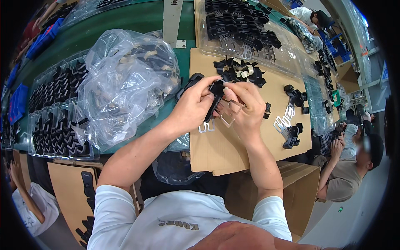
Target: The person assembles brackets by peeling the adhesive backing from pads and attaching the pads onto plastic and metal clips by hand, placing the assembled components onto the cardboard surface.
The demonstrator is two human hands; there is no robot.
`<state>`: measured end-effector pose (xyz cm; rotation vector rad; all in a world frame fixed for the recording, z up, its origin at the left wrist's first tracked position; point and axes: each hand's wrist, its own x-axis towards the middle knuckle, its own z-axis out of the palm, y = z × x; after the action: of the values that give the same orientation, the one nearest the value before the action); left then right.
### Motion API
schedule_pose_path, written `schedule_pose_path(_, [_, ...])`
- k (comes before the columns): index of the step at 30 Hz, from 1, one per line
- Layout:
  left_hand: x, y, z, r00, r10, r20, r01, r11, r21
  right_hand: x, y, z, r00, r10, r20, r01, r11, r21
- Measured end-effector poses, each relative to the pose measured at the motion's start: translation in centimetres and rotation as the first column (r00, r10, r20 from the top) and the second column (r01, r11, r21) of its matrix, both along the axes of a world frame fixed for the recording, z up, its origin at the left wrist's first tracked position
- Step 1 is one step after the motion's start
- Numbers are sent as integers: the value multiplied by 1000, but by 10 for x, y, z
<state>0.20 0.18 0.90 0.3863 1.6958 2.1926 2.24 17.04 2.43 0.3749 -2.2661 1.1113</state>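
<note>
Both hands meet over the middle of a cardboard sheet [233, 146]: the left hand [192, 106] has its fingers closed round a black plastic clip [215, 98], and the right hand [246, 106] pinches a bent metal piece [228, 113] that touches the clip's lower end, thumb and fingers together on it. Another flat metal piece [207, 127] lies on the cardboard just under the left hand. Behind the hands sits a small heap of loose clips [241, 71] near the sheet's far edge; to the right, a few finished clips [291, 135] with metal pieces lie close to the right edge, well apart from the hands. The bare cardboard in front of the wrists runs to the near edge, which overhangs an open carton [300, 187]. Just left of the left hand a crumpled clear bag [125, 83] holding dark parts spreads over the green table [125, 21], and beyond it clear trays [54, 121] of black parts line the left side. More trays [246, 29] stand at the far edge. A seated person [350, 166] works at lower right, and another [310, 16] sits further along the table.
</note>
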Motion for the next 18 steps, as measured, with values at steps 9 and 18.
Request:
schedule_pose_path(9, [-2,-2,-8,1000,-6,-26,5,999,-38,1,-2,0,999,-5,-36,7,998,65])
schedule_pose_path(18, [-2,-1,-10,999,3,-35,-5,998,-57,0,-2,1,995,-14,-103,31,986,162])
